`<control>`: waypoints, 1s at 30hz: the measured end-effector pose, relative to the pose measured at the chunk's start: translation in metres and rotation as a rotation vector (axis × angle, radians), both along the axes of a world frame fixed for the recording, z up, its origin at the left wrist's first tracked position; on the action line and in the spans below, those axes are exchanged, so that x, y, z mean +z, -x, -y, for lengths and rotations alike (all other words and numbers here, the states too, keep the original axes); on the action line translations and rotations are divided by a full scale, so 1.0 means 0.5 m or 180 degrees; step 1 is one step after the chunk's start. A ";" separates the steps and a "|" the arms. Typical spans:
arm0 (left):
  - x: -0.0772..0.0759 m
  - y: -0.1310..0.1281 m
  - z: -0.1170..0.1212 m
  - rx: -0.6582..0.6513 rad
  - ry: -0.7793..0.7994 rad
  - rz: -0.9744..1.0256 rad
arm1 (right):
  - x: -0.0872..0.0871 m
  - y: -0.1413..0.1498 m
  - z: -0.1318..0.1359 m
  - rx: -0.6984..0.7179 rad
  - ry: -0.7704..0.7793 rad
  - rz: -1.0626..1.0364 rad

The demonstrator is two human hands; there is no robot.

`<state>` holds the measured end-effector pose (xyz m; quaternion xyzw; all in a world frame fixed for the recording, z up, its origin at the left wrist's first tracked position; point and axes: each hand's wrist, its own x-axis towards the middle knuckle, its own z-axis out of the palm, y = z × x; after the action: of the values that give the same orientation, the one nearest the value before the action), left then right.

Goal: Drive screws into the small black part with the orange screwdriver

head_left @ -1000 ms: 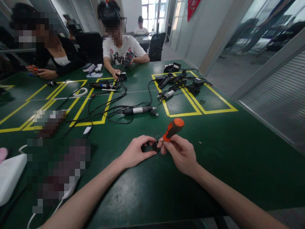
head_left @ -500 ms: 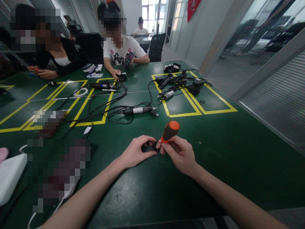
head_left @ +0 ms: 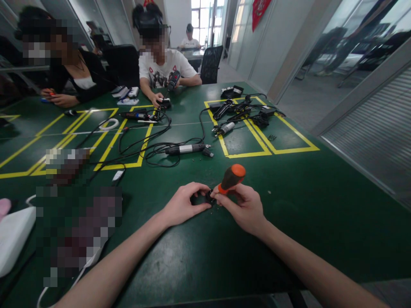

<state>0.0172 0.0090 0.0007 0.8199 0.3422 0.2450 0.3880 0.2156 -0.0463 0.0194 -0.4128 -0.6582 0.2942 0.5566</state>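
Note:
My right hand (head_left: 247,207) grips a screwdriver (head_left: 233,177) with a dark grey and orange handle. The handle leans to the upper right, and its lower end is near my left fingertips. My left hand (head_left: 188,203) curls its thumb and fingers around a small black part (head_left: 210,196) on the green table. Fingers cover most of that part, so its kind and the screwdriver's tip cannot be made out. A few tiny bits lie on the table just below the part.
Ahead lies an electric screwdriver (head_left: 186,149) with a coiled black cable. Yellow tape frames (head_left: 250,154) hold black tools and cables. On the left are a white box (head_left: 16,239) and blurred items. Across the green table (head_left: 308,218), a person (head_left: 170,64) holds a power drill (head_left: 173,80).
The screwdriver's handle has tipped slightly to the right, and my right fingers have shifted a little around it. My left hand stays in place around the black part.

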 end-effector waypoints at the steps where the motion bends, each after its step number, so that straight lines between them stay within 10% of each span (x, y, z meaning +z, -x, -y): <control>1: -0.001 0.000 0.000 0.0004 -0.0001 0.0004 | 0.001 -0.001 -0.001 -0.0046 -0.0081 0.0025; 30: 0.000 0.001 0.000 -0.0009 0.0025 0.0023 | 0.004 0.017 -0.002 -0.0645 0.0061 0.0071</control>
<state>0.0165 0.0088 0.0005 0.8180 0.3406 0.2461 0.3928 0.2070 -0.0453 0.0215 -0.4858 -0.6164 0.2381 0.5722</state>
